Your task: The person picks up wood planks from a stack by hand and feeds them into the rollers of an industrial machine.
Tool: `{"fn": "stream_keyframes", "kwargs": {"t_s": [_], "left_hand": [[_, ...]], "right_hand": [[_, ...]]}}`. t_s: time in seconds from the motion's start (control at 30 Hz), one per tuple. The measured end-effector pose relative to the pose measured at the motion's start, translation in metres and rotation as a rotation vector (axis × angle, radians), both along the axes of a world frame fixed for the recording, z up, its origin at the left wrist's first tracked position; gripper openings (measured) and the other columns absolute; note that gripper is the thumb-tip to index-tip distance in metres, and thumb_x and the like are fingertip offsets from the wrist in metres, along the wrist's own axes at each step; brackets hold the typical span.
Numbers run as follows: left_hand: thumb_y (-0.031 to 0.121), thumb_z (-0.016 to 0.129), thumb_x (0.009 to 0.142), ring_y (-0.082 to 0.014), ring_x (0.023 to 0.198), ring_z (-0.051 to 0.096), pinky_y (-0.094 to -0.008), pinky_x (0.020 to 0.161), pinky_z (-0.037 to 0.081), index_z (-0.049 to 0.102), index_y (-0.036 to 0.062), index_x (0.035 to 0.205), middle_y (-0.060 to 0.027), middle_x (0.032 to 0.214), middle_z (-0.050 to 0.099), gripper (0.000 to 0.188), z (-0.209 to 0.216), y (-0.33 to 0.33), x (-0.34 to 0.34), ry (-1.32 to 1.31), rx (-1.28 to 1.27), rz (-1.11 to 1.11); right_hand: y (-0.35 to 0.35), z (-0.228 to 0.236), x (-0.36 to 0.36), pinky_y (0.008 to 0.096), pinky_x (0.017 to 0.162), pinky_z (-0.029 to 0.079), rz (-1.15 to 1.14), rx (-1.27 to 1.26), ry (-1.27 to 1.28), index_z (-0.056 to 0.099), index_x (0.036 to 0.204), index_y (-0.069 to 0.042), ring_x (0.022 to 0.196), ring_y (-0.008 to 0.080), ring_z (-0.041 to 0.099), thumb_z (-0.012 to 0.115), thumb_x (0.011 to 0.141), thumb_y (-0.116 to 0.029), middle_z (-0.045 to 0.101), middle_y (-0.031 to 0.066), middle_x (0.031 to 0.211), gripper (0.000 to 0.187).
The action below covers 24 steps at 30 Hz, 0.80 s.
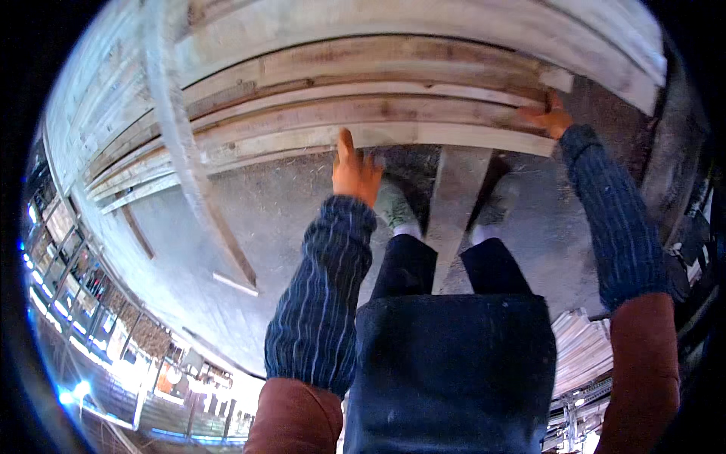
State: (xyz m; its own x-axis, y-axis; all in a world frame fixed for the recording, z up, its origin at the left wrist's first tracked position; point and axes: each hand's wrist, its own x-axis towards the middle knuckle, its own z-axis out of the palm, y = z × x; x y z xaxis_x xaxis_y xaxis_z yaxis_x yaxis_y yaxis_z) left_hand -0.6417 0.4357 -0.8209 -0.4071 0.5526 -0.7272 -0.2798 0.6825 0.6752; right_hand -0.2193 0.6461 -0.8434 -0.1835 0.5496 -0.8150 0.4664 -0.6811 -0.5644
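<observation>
Several long wooden boards (pixel 363 110) lie side by side in a stack in front of me, running left to right. My left hand (pixel 357 175) is at the near edge of the closest pale board (pixel 469 136), index finger stretched over it and the other fingers apart. At the boards' right end, my right hand (pixel 554 121) is slightly blurred, its fingers spread over the end faces and top. Neither hand shows a closed grip. Whether the fingertips press on the wood cannot be made out.
A narrow timber (pixel 193 166) crosses the boards at left and slopes to the floor. Wider pale planks (pixel 454 23) lie beyond. Another timber (pixel 455 193) runs between my shoes (pixel 495 204). A short pale stick (pixel 234 284) lies on the concrete floor (pixel 280 219). Stacked wood (pixel 582 352) is behind me.
</observation>
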Motion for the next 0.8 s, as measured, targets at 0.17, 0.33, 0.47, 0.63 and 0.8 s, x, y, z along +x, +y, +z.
{"fn": "stream_keyframes", "kwargs": {"t_s": [0.17, 0.33, 0.47, 0.63, 0.8], "left_hand": [[0.057, 0.07, 0.093, -0.0274, 0.126, 0.057, -0.0464, 0.108, 0.048, 0.061, 0.0177, 0.128, -0.0054, 0.141, 0.06, 0.053, -0.021, -0.001, -0.003, -0.615, 0.157, 0.94], [0.077, 0.058, 0.089, -0.0229, 0.129, 0.055, -0.042, 0.1, 0.051, 0.057, 0.0201, 0.136, 0.0019, 0.142, 0.059, 0.074, 0.025, -0.073, 0.014, -0.592, -0.085, 0.964], [0.09, 0.052, 0.081, -0.0228, 0.133, 0.05, -0.0459, 0.105, 0.046, 0.049, 0.0215, 0.145, 0.0018, 0.151, 0.051, 0.093, 0.059, -0.107, 0.022, -0.557, -0.117, 1.006], [0.092, 0.05, 0.08, -0.0271, 0.139, 0.045, -0.0517, 0.113, 0.04, 0.043, 0.0218, 0.153, -0.0019, 0.157, 0.045, 0.101, 0.079, -0.114, 0.028, -0.58, -0.066, 1.08], [0.087, 0.046, 0.087, -0.0323, 0.141, 0.043, -0.0547, 0.114, 0.039, 0.04, 0.0187, 0.156, -0.0053, 0.158, 0.045, 0.098, 0.104, -0.126, 0.034, -0.547, 0.093, 0.929]], "right_hand": [[-0.054, 0.02, -0.008, 0.0446, 0.122, 0.035, 0.047, 0.087, -0.154, 0.025, 0.161, -0.003, 0.145, 0.0351, 0.042, 0.087, 0.082, -0.031, 0.038, 0.0252, 0.159, 0.105], [-0.113, 0.059, 0.008, 0.0424, 0.117, 0.04, 0.331, -0.256, 0.051, 0.043, 0.153, -0.007, 0.139, 0.0331, 0.048, 0.09, 0.075, -0.042, 0.047, 0.0183, 0.154, 0.097], [-0.116, 0.11, -0.027, 0.043, 0.111, 0.045, 0.8, -0.417, 0.136, 0.052, 0.146, -0.005, 0.134, 0.0359, 0.053, 0.09, 0.068, -0.045, 0.052, 0.0212, 0.149, 0.095], [-0.123, 0.154, -0.058, 0.0447, 0.103, 0.05, 1.094, -0.333, -0.01, 0.056, 0.139, 0.001, 0.124, 0.0391, 0.06, 0.09, 0.061, -0.051, 0.059, 0.0269, 0.137, 0.1], [-0.143, 0.196, -0.067, 0.0431, 0.099, 0.053, 1.095, -0.223, -0.169, 0.056, 0.137, 0.005, 0.112, 0.0394, 0.067, 0.089, 0.059, -0.053, 0.066, 0.0278, 0.123, 0.102]]}}
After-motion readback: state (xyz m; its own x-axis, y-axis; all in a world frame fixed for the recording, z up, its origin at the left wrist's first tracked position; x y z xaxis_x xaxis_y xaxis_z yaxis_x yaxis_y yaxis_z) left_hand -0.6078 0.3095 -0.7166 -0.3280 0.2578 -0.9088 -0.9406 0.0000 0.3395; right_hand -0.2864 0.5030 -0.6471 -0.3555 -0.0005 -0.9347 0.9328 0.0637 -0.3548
